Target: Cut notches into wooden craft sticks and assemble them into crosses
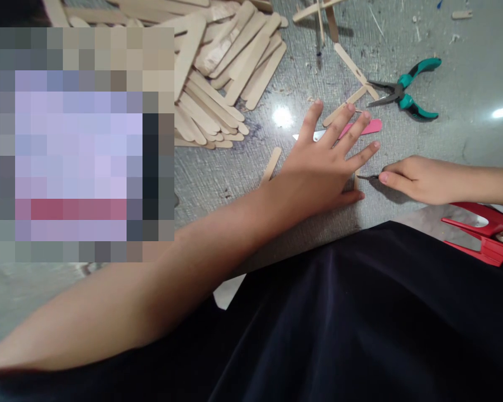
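Observation:
My left hand [327,162] lies flat on the grey floor with its fingers spread, pressing down on a wooden stick [272,165] that runs under the palm. Part of a pink-handled blade [362,128] shows beyond the fingers. My right hand [414,178] comes in from the right with its fingers pinched on a thin dark tool [366,177], whose tip touches the floor right by the left thumb and little finger. I cannot make out what the tool is.
A big heap of wooden sticks [218,61] lies at the top left. Teal-handled pliers [406,89] rest at the top right, near a few loose and glued sticks [352,67]. A red plastic object [482,231] is at the right edge. My dark clothing [360,318] fills the foreground.

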{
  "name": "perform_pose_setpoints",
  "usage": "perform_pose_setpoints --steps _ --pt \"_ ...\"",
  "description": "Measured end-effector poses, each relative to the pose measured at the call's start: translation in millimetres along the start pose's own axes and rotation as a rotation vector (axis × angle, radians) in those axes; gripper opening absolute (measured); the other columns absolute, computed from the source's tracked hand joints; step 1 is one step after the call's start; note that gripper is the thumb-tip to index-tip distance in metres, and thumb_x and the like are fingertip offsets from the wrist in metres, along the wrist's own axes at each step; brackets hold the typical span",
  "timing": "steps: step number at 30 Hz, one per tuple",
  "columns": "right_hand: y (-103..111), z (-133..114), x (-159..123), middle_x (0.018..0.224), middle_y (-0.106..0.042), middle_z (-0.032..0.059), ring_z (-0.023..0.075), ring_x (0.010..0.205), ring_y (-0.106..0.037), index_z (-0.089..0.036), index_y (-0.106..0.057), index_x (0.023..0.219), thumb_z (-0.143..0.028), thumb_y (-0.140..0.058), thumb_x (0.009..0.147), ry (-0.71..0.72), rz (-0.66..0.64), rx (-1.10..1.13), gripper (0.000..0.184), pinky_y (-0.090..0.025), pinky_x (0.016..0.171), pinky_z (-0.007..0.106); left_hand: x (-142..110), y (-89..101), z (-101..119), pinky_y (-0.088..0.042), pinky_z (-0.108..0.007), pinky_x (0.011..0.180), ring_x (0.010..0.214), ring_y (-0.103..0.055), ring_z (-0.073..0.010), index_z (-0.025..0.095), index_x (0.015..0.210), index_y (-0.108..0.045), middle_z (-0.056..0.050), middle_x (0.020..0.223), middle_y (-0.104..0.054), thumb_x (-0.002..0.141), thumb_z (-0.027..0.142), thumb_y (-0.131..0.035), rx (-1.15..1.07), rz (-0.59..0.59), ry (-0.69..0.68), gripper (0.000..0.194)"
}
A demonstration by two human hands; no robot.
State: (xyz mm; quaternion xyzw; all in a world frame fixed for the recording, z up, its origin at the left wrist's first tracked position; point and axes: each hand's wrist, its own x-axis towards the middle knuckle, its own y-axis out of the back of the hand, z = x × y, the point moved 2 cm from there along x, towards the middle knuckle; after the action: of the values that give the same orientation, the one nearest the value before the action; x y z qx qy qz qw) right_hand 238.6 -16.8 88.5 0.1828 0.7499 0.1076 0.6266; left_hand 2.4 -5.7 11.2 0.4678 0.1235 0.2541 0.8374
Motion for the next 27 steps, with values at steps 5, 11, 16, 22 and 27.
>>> perform_pose_setpoints --steps 5,11,16,22,27 --pt "-3 1 -1 0.075 -0.069 0.0066 0.0249 0.069 -0.061 -0.027 -0.058 0.085 -0.083 -0.034 0.119 -0.043 -0.02 0.004 0.069 -0.042 0.074 0.043 -2 -2.0 -1 -0.016 -0.093 0.151 0.192 -0.028 -0.0563 0.026 0.191 -0.051 -0.022 0.206 -0.027 0.107 0.051 -0.089 -0.03 0.029 -0.005 0.095" --pt "0 -10 -1 0.075 -0.071 0.0071 0.0259 0.071 -0.065 -0.027 -0.064 0.087 -0.081 -0.034 0.12 -0.141 -0.019 -0.071 0.07 -0.044 0.075 0.043 0 -2.3 -1 -0.015 -0.094 0.151 0.191 -0.028 -0.0573 0.025 0.19 -0.05 -0.021 0.207 -0.028 0.11 0.051 -0.085 -0.058 0.033 -0.015 0.091" --pt "4 -17 -4 0.082 -0.074 0.0095 0.0269 0.076 -0.066 -0.027 -0.065 0.09 -0.082 -0.032 0.119 -0.176 -0.036 -0.135 0.071 -0.045 0.078 0.043 1 -3.6 0 -0.007 -0.092 0.153 0.192 -0.025 -0.0575 0.02 0.19 -0.049 -0.023 0.208 -0.023 0.112 0.047 -0.085 -0.091 0.011 -0.011 0.09" --pt "10 -24 -5 0.1 -0.081 0.0161 0.0335 0.09 -0.072 -0.025 -0.074 0.109 -0.081 -0.028 0.117 -0.205 -0.05 -0.288 0.073 -0.046 0.081 0.044 -2 -11.2 -2 -0.006 -0.091 0.153 0.191 -0.029 -0.0562 0.028 0.188 -0.052 -0.013 0.208 -0.029 0.114 0.055 -0.079 -0.134 0.115 -0.02 0.084" --pt "9 -26 -5 0.105 -0.084 0.0192 0.0378 0.096 -0.077 -0.021 -0.083 0.126 -0.076 -0.026 0.119 -0.19 -0.044 -0.429 0.079 -0.042 0.081 0.045 -2 -1.1 3 -0.01 -0.084 0.157 0.193 -0.028 -0.0533 0.021 0.19 -0.051 -0.018 0.209 -0.025 0.113 0.052 -0.081 -0.066 0.002 0.015 0.088"
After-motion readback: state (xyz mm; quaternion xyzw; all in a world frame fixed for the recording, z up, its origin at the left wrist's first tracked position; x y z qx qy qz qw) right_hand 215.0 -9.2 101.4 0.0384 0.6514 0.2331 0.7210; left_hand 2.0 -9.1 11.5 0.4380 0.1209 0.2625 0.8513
